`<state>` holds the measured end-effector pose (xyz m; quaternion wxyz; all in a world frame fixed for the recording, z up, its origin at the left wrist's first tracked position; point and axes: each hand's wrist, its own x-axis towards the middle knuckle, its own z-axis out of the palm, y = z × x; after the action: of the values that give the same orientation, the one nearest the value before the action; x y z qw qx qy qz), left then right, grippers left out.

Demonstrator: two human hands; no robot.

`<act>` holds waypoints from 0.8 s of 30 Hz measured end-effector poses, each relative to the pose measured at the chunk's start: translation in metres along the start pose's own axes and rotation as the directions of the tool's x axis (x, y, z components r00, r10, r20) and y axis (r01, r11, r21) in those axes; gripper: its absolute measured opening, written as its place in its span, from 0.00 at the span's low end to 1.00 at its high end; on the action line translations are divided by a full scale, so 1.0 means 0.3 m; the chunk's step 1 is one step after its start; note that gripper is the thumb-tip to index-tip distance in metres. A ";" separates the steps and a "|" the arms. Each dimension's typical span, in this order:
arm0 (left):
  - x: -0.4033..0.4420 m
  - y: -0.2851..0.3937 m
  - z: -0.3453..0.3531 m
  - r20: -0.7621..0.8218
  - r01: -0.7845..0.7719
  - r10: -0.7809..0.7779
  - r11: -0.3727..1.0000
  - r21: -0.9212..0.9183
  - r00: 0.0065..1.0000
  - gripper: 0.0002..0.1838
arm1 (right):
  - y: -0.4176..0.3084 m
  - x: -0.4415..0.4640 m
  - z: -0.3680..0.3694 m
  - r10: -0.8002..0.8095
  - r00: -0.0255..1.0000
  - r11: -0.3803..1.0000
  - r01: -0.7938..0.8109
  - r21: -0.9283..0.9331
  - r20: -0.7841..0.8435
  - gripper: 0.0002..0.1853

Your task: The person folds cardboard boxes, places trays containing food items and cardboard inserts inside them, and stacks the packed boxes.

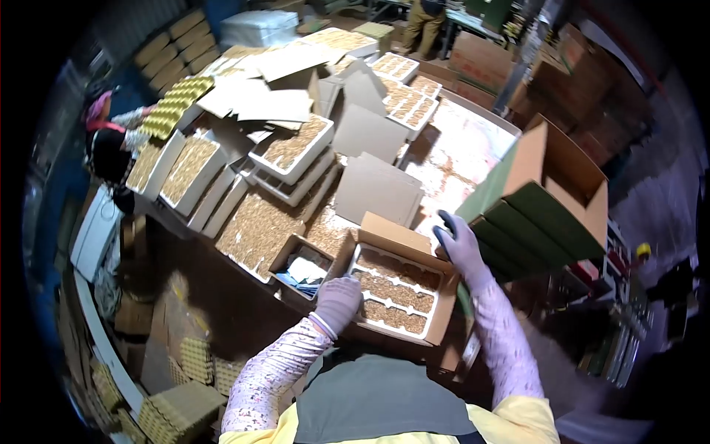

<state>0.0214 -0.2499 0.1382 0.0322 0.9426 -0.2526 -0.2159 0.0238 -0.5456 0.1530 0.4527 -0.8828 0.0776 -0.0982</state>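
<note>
An open cardboard box (pixel 403 238) stands right before me, with a white divided tray (pixel 392 302) inside. Small tan-brown pieces (pixel 399 268) fill the tray's compartments. My left hand (pixel 339 302), in a pale glove, is closed at the box's left edge; its fingertips are partly hidden. At the box's upper right corner, my right hand (pixel 461 248) has its dark-tipped fingers apart, with nothing seen between them. A small carton (pixel 299 255) holding blue and white packets sits left of the box.
White trays (pixel 296 174) of similar pieces are stacked across the table. Loose cardboard sheets (pixel 377 189) lie among them. Green cartons (pixel 532 214) stand at right. A person (pixel 111 140) at left is beside yellow egg-crate trays (pixel 174 107); more such trays (pixel 181 411) are stacked at lower left.
</note>
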 end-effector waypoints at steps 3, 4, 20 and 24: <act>-0.090 -0.030 -0.038 -0.571 -0.311 0.206 0.946 -0.091 0.794 0.12 | 0.229 0.285 0.171 0.156 0.800 0.889 0.142 -0.435 0.580 0.42; -0.118 -0.075 -0.052 -0.693 -0.330 0.208 0.943 -0.045 0.690 0.12 | 0.256 0.336 0.231 0.314 0.666 0.870 0.083 -0.486 0.676 0.47; 0.297 -0.609 0.320 0.155 0.247 -0.233 0.965 -0.084 0.960 0.12 | 0.261 0.226 0.200 0.223 0.258 0.973 -0.121 -0.198 0.940 0.35; 0.234 -0.645 0.264 0.084 0.280 -0.267 0.908 -0.311 0.960 0.16 | 0.015 0.130 0.057 0.058 0.379 0.980 -0.197 0.019 0.924 0.31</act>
<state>0.1321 -0.1120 0.0063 0.1490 0.9464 -0.0804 -0.2752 0.0655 -0.5437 0.1436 0.4805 -0.7508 -0.1238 0.4360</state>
